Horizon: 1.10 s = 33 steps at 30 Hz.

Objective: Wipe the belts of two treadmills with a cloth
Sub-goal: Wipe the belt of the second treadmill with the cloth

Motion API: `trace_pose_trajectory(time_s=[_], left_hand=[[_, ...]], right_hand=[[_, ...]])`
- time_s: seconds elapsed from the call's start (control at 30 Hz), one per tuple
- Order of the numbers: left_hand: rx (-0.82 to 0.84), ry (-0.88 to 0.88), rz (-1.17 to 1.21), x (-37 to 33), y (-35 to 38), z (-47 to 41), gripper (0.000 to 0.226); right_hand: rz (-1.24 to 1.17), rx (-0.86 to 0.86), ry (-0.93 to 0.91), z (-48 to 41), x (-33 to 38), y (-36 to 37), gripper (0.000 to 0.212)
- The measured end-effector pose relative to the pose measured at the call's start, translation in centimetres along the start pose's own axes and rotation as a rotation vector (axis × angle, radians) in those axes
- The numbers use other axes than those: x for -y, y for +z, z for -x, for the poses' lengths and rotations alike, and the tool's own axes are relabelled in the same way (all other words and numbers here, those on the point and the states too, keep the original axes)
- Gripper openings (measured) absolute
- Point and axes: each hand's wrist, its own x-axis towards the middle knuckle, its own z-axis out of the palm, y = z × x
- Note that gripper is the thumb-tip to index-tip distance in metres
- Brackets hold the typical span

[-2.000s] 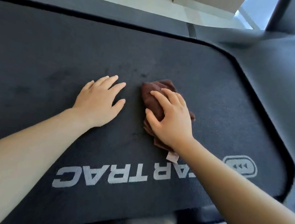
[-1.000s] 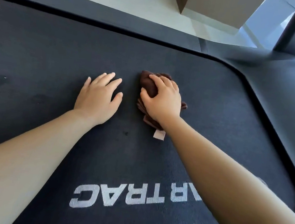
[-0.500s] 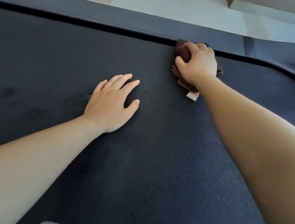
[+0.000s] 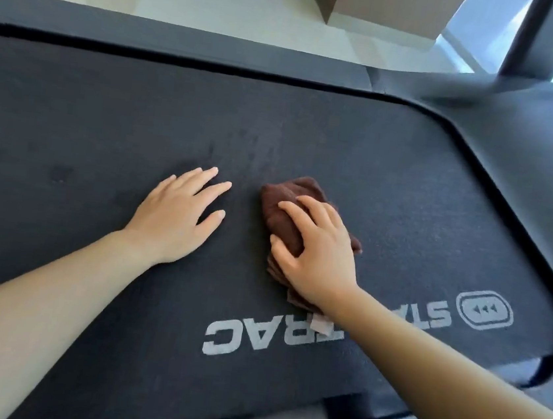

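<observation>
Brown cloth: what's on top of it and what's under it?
The right hand grips the brown cloth from above; it lies on the treadmill belt. The belt beneath the cloth is covered, so unseen.

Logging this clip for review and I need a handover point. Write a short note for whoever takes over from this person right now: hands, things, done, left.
Left hand: open, flat on the dark grey treadmill belt, holding nothing.
Right hand: grips the bunched brown fabric cloth and presses it on the belt, just beyond the white lettering.
Done: this belt is mid-wipe; how much has been covered cannot be told.
Left: dark spots show on the belt left of the left hand. Finish this belt, then do the second treadmill, which is not in view.
</observation>
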Motion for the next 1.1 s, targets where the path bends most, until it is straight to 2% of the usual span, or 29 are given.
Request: trace_pose_trajectory(time_s=[0.2, 0.57, 0.77, 0.9, 1.1], left_hand=[[-0.041, 0.052, 0.088, 1.1, -0.4, 1.6, 0.046], [-0.040, 0.085, 0.095, 2.4, -0.9, 3.0, 0.044], [-0.104, -0.096, 0.018, 4.0, -1.0, 0.2, 0.046], [-0.130, -0.286, -0.009, 3.1, -0.2, -3.1, 0.050], [-0.128, -0.316, -0.115, 3.1, 0.1, -3.6, 0.055]], right_hand=[[0.041, 0.075, 0.052, 5.1, 5.5, 1.1, 0.050], [0.004, 0.013, -0.002, 2.7, 4.4, 1.7, 0.044], [0.007, -0.054, 0.031, -8.6, 1.8, 3.6, 0.040], [-0.016, -0.061, 0.052, -18.3, -0.3, 5.3, 0.041], [-0.018, -0.035, 0.063, -28.5, -2.2, 6.7, 0.044]])
